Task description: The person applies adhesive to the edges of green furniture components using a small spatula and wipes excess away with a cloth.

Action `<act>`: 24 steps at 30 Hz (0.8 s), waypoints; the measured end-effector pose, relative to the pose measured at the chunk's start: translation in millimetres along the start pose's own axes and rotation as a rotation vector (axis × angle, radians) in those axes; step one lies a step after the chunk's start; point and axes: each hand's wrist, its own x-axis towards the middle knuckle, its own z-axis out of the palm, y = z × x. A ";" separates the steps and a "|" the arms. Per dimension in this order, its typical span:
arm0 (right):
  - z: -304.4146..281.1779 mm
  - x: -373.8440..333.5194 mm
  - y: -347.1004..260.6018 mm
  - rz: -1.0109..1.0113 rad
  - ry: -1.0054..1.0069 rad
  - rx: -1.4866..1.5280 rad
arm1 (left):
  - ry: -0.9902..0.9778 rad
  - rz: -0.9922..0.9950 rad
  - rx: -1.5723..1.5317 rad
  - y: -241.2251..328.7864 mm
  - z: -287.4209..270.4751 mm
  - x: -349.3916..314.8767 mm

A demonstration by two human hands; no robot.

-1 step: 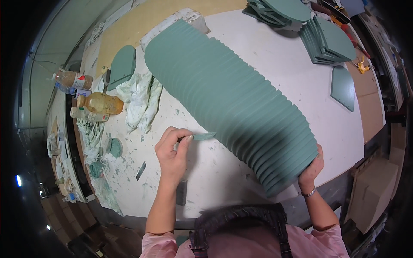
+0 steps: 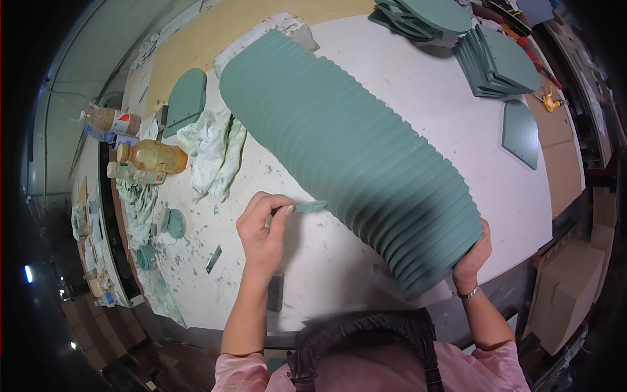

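A long leaning row of green, round-ended panels (image 2: 353, 137) lies slantwise across the white table. My left hand (image 2: 261, 228) pinches a thin, flat, green-smeared blade (image 2: 310, 206), perhaps a small putty knife. Its tip is at or very near the left edges of the panels; whether it touches them I cannot tell. At the row's near right end, my right hand (image 2: 473, 261) is wrapped round the last panels, its fingers partly hidden behind them. A wrapped white block (image 2: 264, 39) stands against the far end of the row.
Left of the row are a stained white cloth (image 2: 212, 153), a jar of amber liquid (image 2: 153, 157), a single green panel (image 2: 186, 101) and a lump of green paste (image 2: 174, 224). More panels are stacked (image 2: 503, 62) at the far right. A cardboard box (image 2: 571, 284) stands beside the table.
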 end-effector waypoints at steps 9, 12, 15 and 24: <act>-1.3 -0.6 0.5 -0.006 0.000 -0.017 | 0.026 -0.014 -0.017 -5.9 5.0 -5.9; -0.1 -0.9 1.2 -0.008 0.015 -0.019 | 0.126 -0.025 -0.033 -9.3 4.9 -6.6; -0.1 -0.6 -0.3 -0.016 0.020 -0.038 | 0.077 -0.003 -0.057 -10.2 2.6 -8.0; 0.1 -1.0 0.9 0.028 0.034 0.024 | 0.135 -0.121 -0.215 -6.0 5.7 -11.6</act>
